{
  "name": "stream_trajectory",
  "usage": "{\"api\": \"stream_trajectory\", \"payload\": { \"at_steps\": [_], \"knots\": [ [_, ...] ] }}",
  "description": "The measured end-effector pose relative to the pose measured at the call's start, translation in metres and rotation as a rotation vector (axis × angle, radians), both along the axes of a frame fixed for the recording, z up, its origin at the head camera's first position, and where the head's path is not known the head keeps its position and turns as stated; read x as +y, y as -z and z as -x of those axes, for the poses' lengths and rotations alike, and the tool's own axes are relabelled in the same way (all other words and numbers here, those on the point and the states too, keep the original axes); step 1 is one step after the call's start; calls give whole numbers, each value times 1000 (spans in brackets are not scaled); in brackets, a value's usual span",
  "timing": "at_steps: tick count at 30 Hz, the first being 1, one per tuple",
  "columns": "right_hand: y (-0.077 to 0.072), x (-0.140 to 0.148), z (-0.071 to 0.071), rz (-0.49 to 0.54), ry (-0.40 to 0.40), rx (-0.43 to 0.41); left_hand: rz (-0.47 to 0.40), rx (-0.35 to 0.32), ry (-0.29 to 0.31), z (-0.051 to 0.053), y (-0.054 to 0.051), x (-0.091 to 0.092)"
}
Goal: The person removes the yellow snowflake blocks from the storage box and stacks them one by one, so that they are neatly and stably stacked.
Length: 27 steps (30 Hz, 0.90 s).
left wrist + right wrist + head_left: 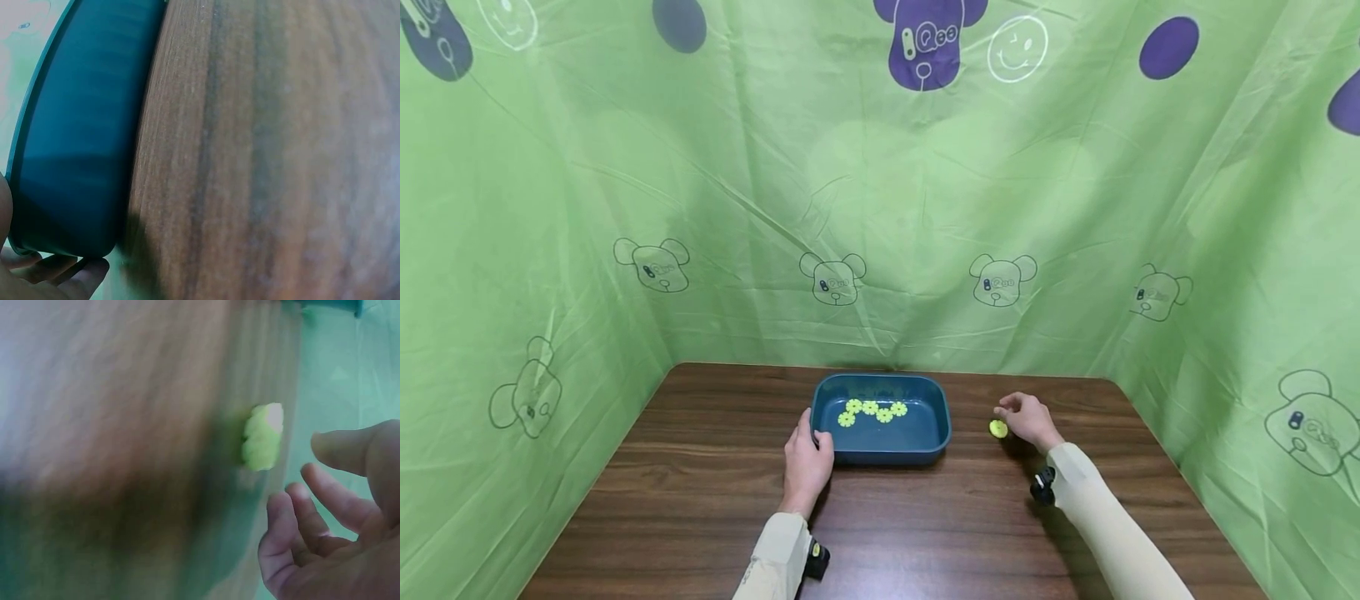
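A dark blue rectangular bin [880, 457] sits on the table with several yellow flower-shaped pieces [884, 415] lying in a zigzag row on its floor. My left hand [808, 462] grips its left end, thumb at the rim. In the left wrist view the fingers [87, 275] wrap round the end of the bin [81, 125]. To the right of the bin, a small yellow piece or short stack [997, 429] with a scalloped edge rests on the table. Beside it is my right hand [1030, 418]. From the right wrist, thumb and fingers stand apart, not touching the yellow piece [262, 437].
The brown wood-grain table [910, 533] reaches back to a green curtain [910, 325] printed with bear heads, which also hangs at both sides. A black strap-on device sits on each wrist [1042, 486].
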State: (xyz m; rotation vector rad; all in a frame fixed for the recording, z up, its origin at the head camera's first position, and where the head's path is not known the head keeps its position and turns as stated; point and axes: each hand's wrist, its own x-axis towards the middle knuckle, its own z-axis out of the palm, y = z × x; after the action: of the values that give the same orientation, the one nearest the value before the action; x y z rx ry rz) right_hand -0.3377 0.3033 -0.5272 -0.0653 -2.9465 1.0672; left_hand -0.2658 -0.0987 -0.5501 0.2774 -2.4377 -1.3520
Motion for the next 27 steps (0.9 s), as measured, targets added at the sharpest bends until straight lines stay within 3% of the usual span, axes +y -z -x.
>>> {"api": "stream_trajectory", "payload": {
  "at_steps": [8,18,21,27],
  "knots": [
    [-23,-30,16,42,-61,83,4,6,-6,-1,1,1],
    [-63,-99,23,65,-200,173,-3,-5,-10,-2,0,1],
    [-69,-121,25,77,-239,159,-3,-9,-9,-3,1,1],
    [-63,-154,30,85,-301,103,4,-8,-8,-4,2,3]
  ]
}}
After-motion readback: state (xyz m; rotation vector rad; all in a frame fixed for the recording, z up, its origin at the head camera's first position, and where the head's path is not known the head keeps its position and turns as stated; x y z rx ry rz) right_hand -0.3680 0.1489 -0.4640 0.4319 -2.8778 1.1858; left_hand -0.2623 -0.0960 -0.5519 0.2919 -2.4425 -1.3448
